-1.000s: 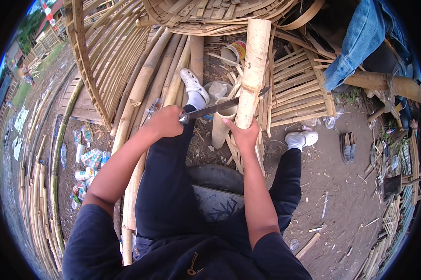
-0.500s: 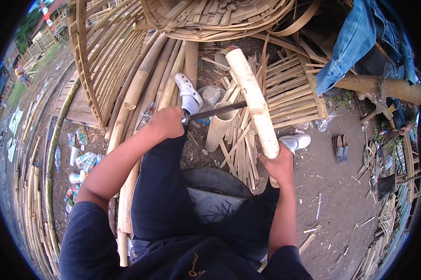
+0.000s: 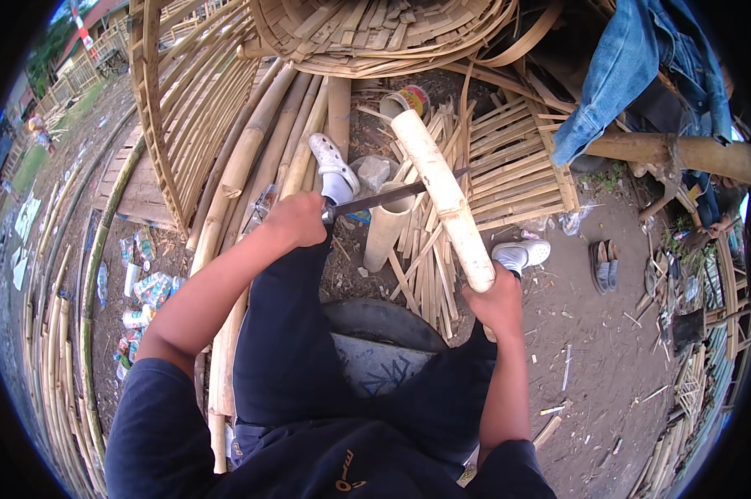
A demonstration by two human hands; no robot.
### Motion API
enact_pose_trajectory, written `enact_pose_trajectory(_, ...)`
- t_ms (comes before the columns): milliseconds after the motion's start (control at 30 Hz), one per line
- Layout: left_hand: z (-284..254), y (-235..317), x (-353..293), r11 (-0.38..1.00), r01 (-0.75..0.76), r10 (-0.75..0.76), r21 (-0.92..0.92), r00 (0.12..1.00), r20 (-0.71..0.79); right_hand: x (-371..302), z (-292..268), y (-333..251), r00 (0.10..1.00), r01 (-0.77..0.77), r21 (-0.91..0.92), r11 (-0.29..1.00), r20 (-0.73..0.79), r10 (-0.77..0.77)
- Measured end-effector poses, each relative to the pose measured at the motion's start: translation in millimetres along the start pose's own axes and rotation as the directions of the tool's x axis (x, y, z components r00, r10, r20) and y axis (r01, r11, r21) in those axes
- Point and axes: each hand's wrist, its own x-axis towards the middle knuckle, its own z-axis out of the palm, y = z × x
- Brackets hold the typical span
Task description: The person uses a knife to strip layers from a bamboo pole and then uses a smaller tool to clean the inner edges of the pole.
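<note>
My left hand is closed round the handle of a long knife. Its dark blade points right, over the top of an upright hollow bamboo tube. A thick, pale bamboo pole slants across the blade, and the blade's tip shows past its right side. Where blade and pole meet, I cannot tell how deep the contact is. My right hand grips the near, lower end of the pole. A pile of split bamboo strips lies on the ground beneath the pole.
Long bamboo poles lie at the left, beside a slatted bamboo frame. A woven bamboo basket stands ahead. A slatted panel, a denim garment and dark shoes are to the right. Plastic litter lies left.
The pole's far end has shifted slightly left and nearer. The knife's tip now shows beyond the pole's right side. My right hand has moved up slightly, still gripping the pole.
</note>
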Motion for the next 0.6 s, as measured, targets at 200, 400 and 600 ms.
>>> enact_pose_trajectory(200, -6, 5, -2, 1.0, 0.022, -0.022, -0.011, 1.0, 0.019, -1, 2, 15, 0.999, 0.042, 0.047, 0.998, -0.008, -0.042)
enact_pose_trajectory(400, -4, -7, -3, 0.996, 0.046, -0.044, -0.071, 0.998, 0.034, -26, -59, -32, 0.908, 0.298, 0.462, 0.835, -0.406, -0.1)
enact_pose_trajectory(600, -3, 1, -2, 0.998, -0.005, 0.007, -0.07, 1.0, 0.019, -7, 25, 31, 0.998, -0.054, 0.047, 0.997, -0.015, 0.055)
